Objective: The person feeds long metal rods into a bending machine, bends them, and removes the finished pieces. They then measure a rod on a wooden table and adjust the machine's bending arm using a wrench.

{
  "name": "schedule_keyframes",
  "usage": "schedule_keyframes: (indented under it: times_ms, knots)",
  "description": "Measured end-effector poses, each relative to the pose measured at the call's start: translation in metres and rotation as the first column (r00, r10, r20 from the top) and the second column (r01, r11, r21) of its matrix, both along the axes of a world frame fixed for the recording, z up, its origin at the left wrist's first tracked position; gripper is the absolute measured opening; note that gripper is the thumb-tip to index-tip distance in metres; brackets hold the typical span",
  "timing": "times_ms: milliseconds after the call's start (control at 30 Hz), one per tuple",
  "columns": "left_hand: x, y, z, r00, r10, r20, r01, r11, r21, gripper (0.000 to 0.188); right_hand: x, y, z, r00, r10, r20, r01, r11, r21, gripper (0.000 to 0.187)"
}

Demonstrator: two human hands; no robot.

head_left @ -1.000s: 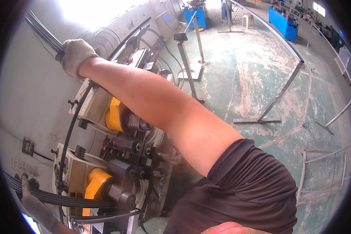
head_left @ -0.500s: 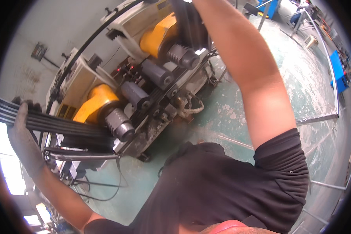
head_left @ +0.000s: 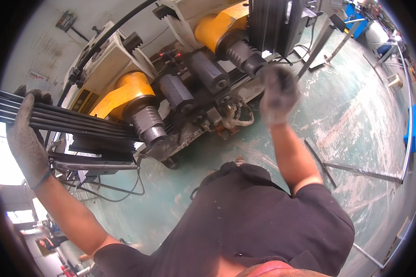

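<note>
My left hand [head_left: 25,138], in a grey work glove, grips a bundle of long black metal strips [head_left: 64,121] at the left of the head view. The strips run rightward into a roller machine [head_left: 185,87] with yellow housings and dark grooved rollers. My right hand [head_left: 278,94], also gloved and blurred by motion, hangs in the air just right of the upper roller [head_left: 245,57], holding nothing. A second bundle of black strips [head_left: 275,25] leaves the machine at the top.
A curved black bar [head_left: 106,39] arcs over the machine's cream frame. Cables and a coiled hose [head_left: 97,166] lie under the machine at the left. Thin metal bars and stands [head_left: 356,168] rest on the worn green floor at the right. Blue bins [head_left: 411,124] stand at the far right edge.
The view swung down and left. My right hand let go of the curved bar above the machine and dropped to beside the upper roller. My left hand kept its grip on the strips.
</note>
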State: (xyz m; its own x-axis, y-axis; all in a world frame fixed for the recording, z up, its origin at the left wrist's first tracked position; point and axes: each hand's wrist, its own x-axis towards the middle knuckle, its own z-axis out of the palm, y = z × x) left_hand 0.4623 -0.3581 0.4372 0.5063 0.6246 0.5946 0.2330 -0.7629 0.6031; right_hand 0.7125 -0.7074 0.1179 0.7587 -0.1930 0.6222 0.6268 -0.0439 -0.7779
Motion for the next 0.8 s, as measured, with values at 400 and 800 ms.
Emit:
schedule_keyframes:
  times_ms: [400,800]
  knots:
    - [0.010,-0.020,0.000,0.999,0.034,0.022,-0.030,0.981,-0.190,0.044,0.038,0.079,-0.089,0.365,0.815,-0.451,-0.372,0.571,0.732,0.034]
    - [-0.022,-0.027,0.003,0.987,0.158,0.022,-0.154,0.980,-0.124,0.035,0.021,0.080,-0.077,0.307,0.714,-0.629,-0.145,0.689,0.710,0.028]
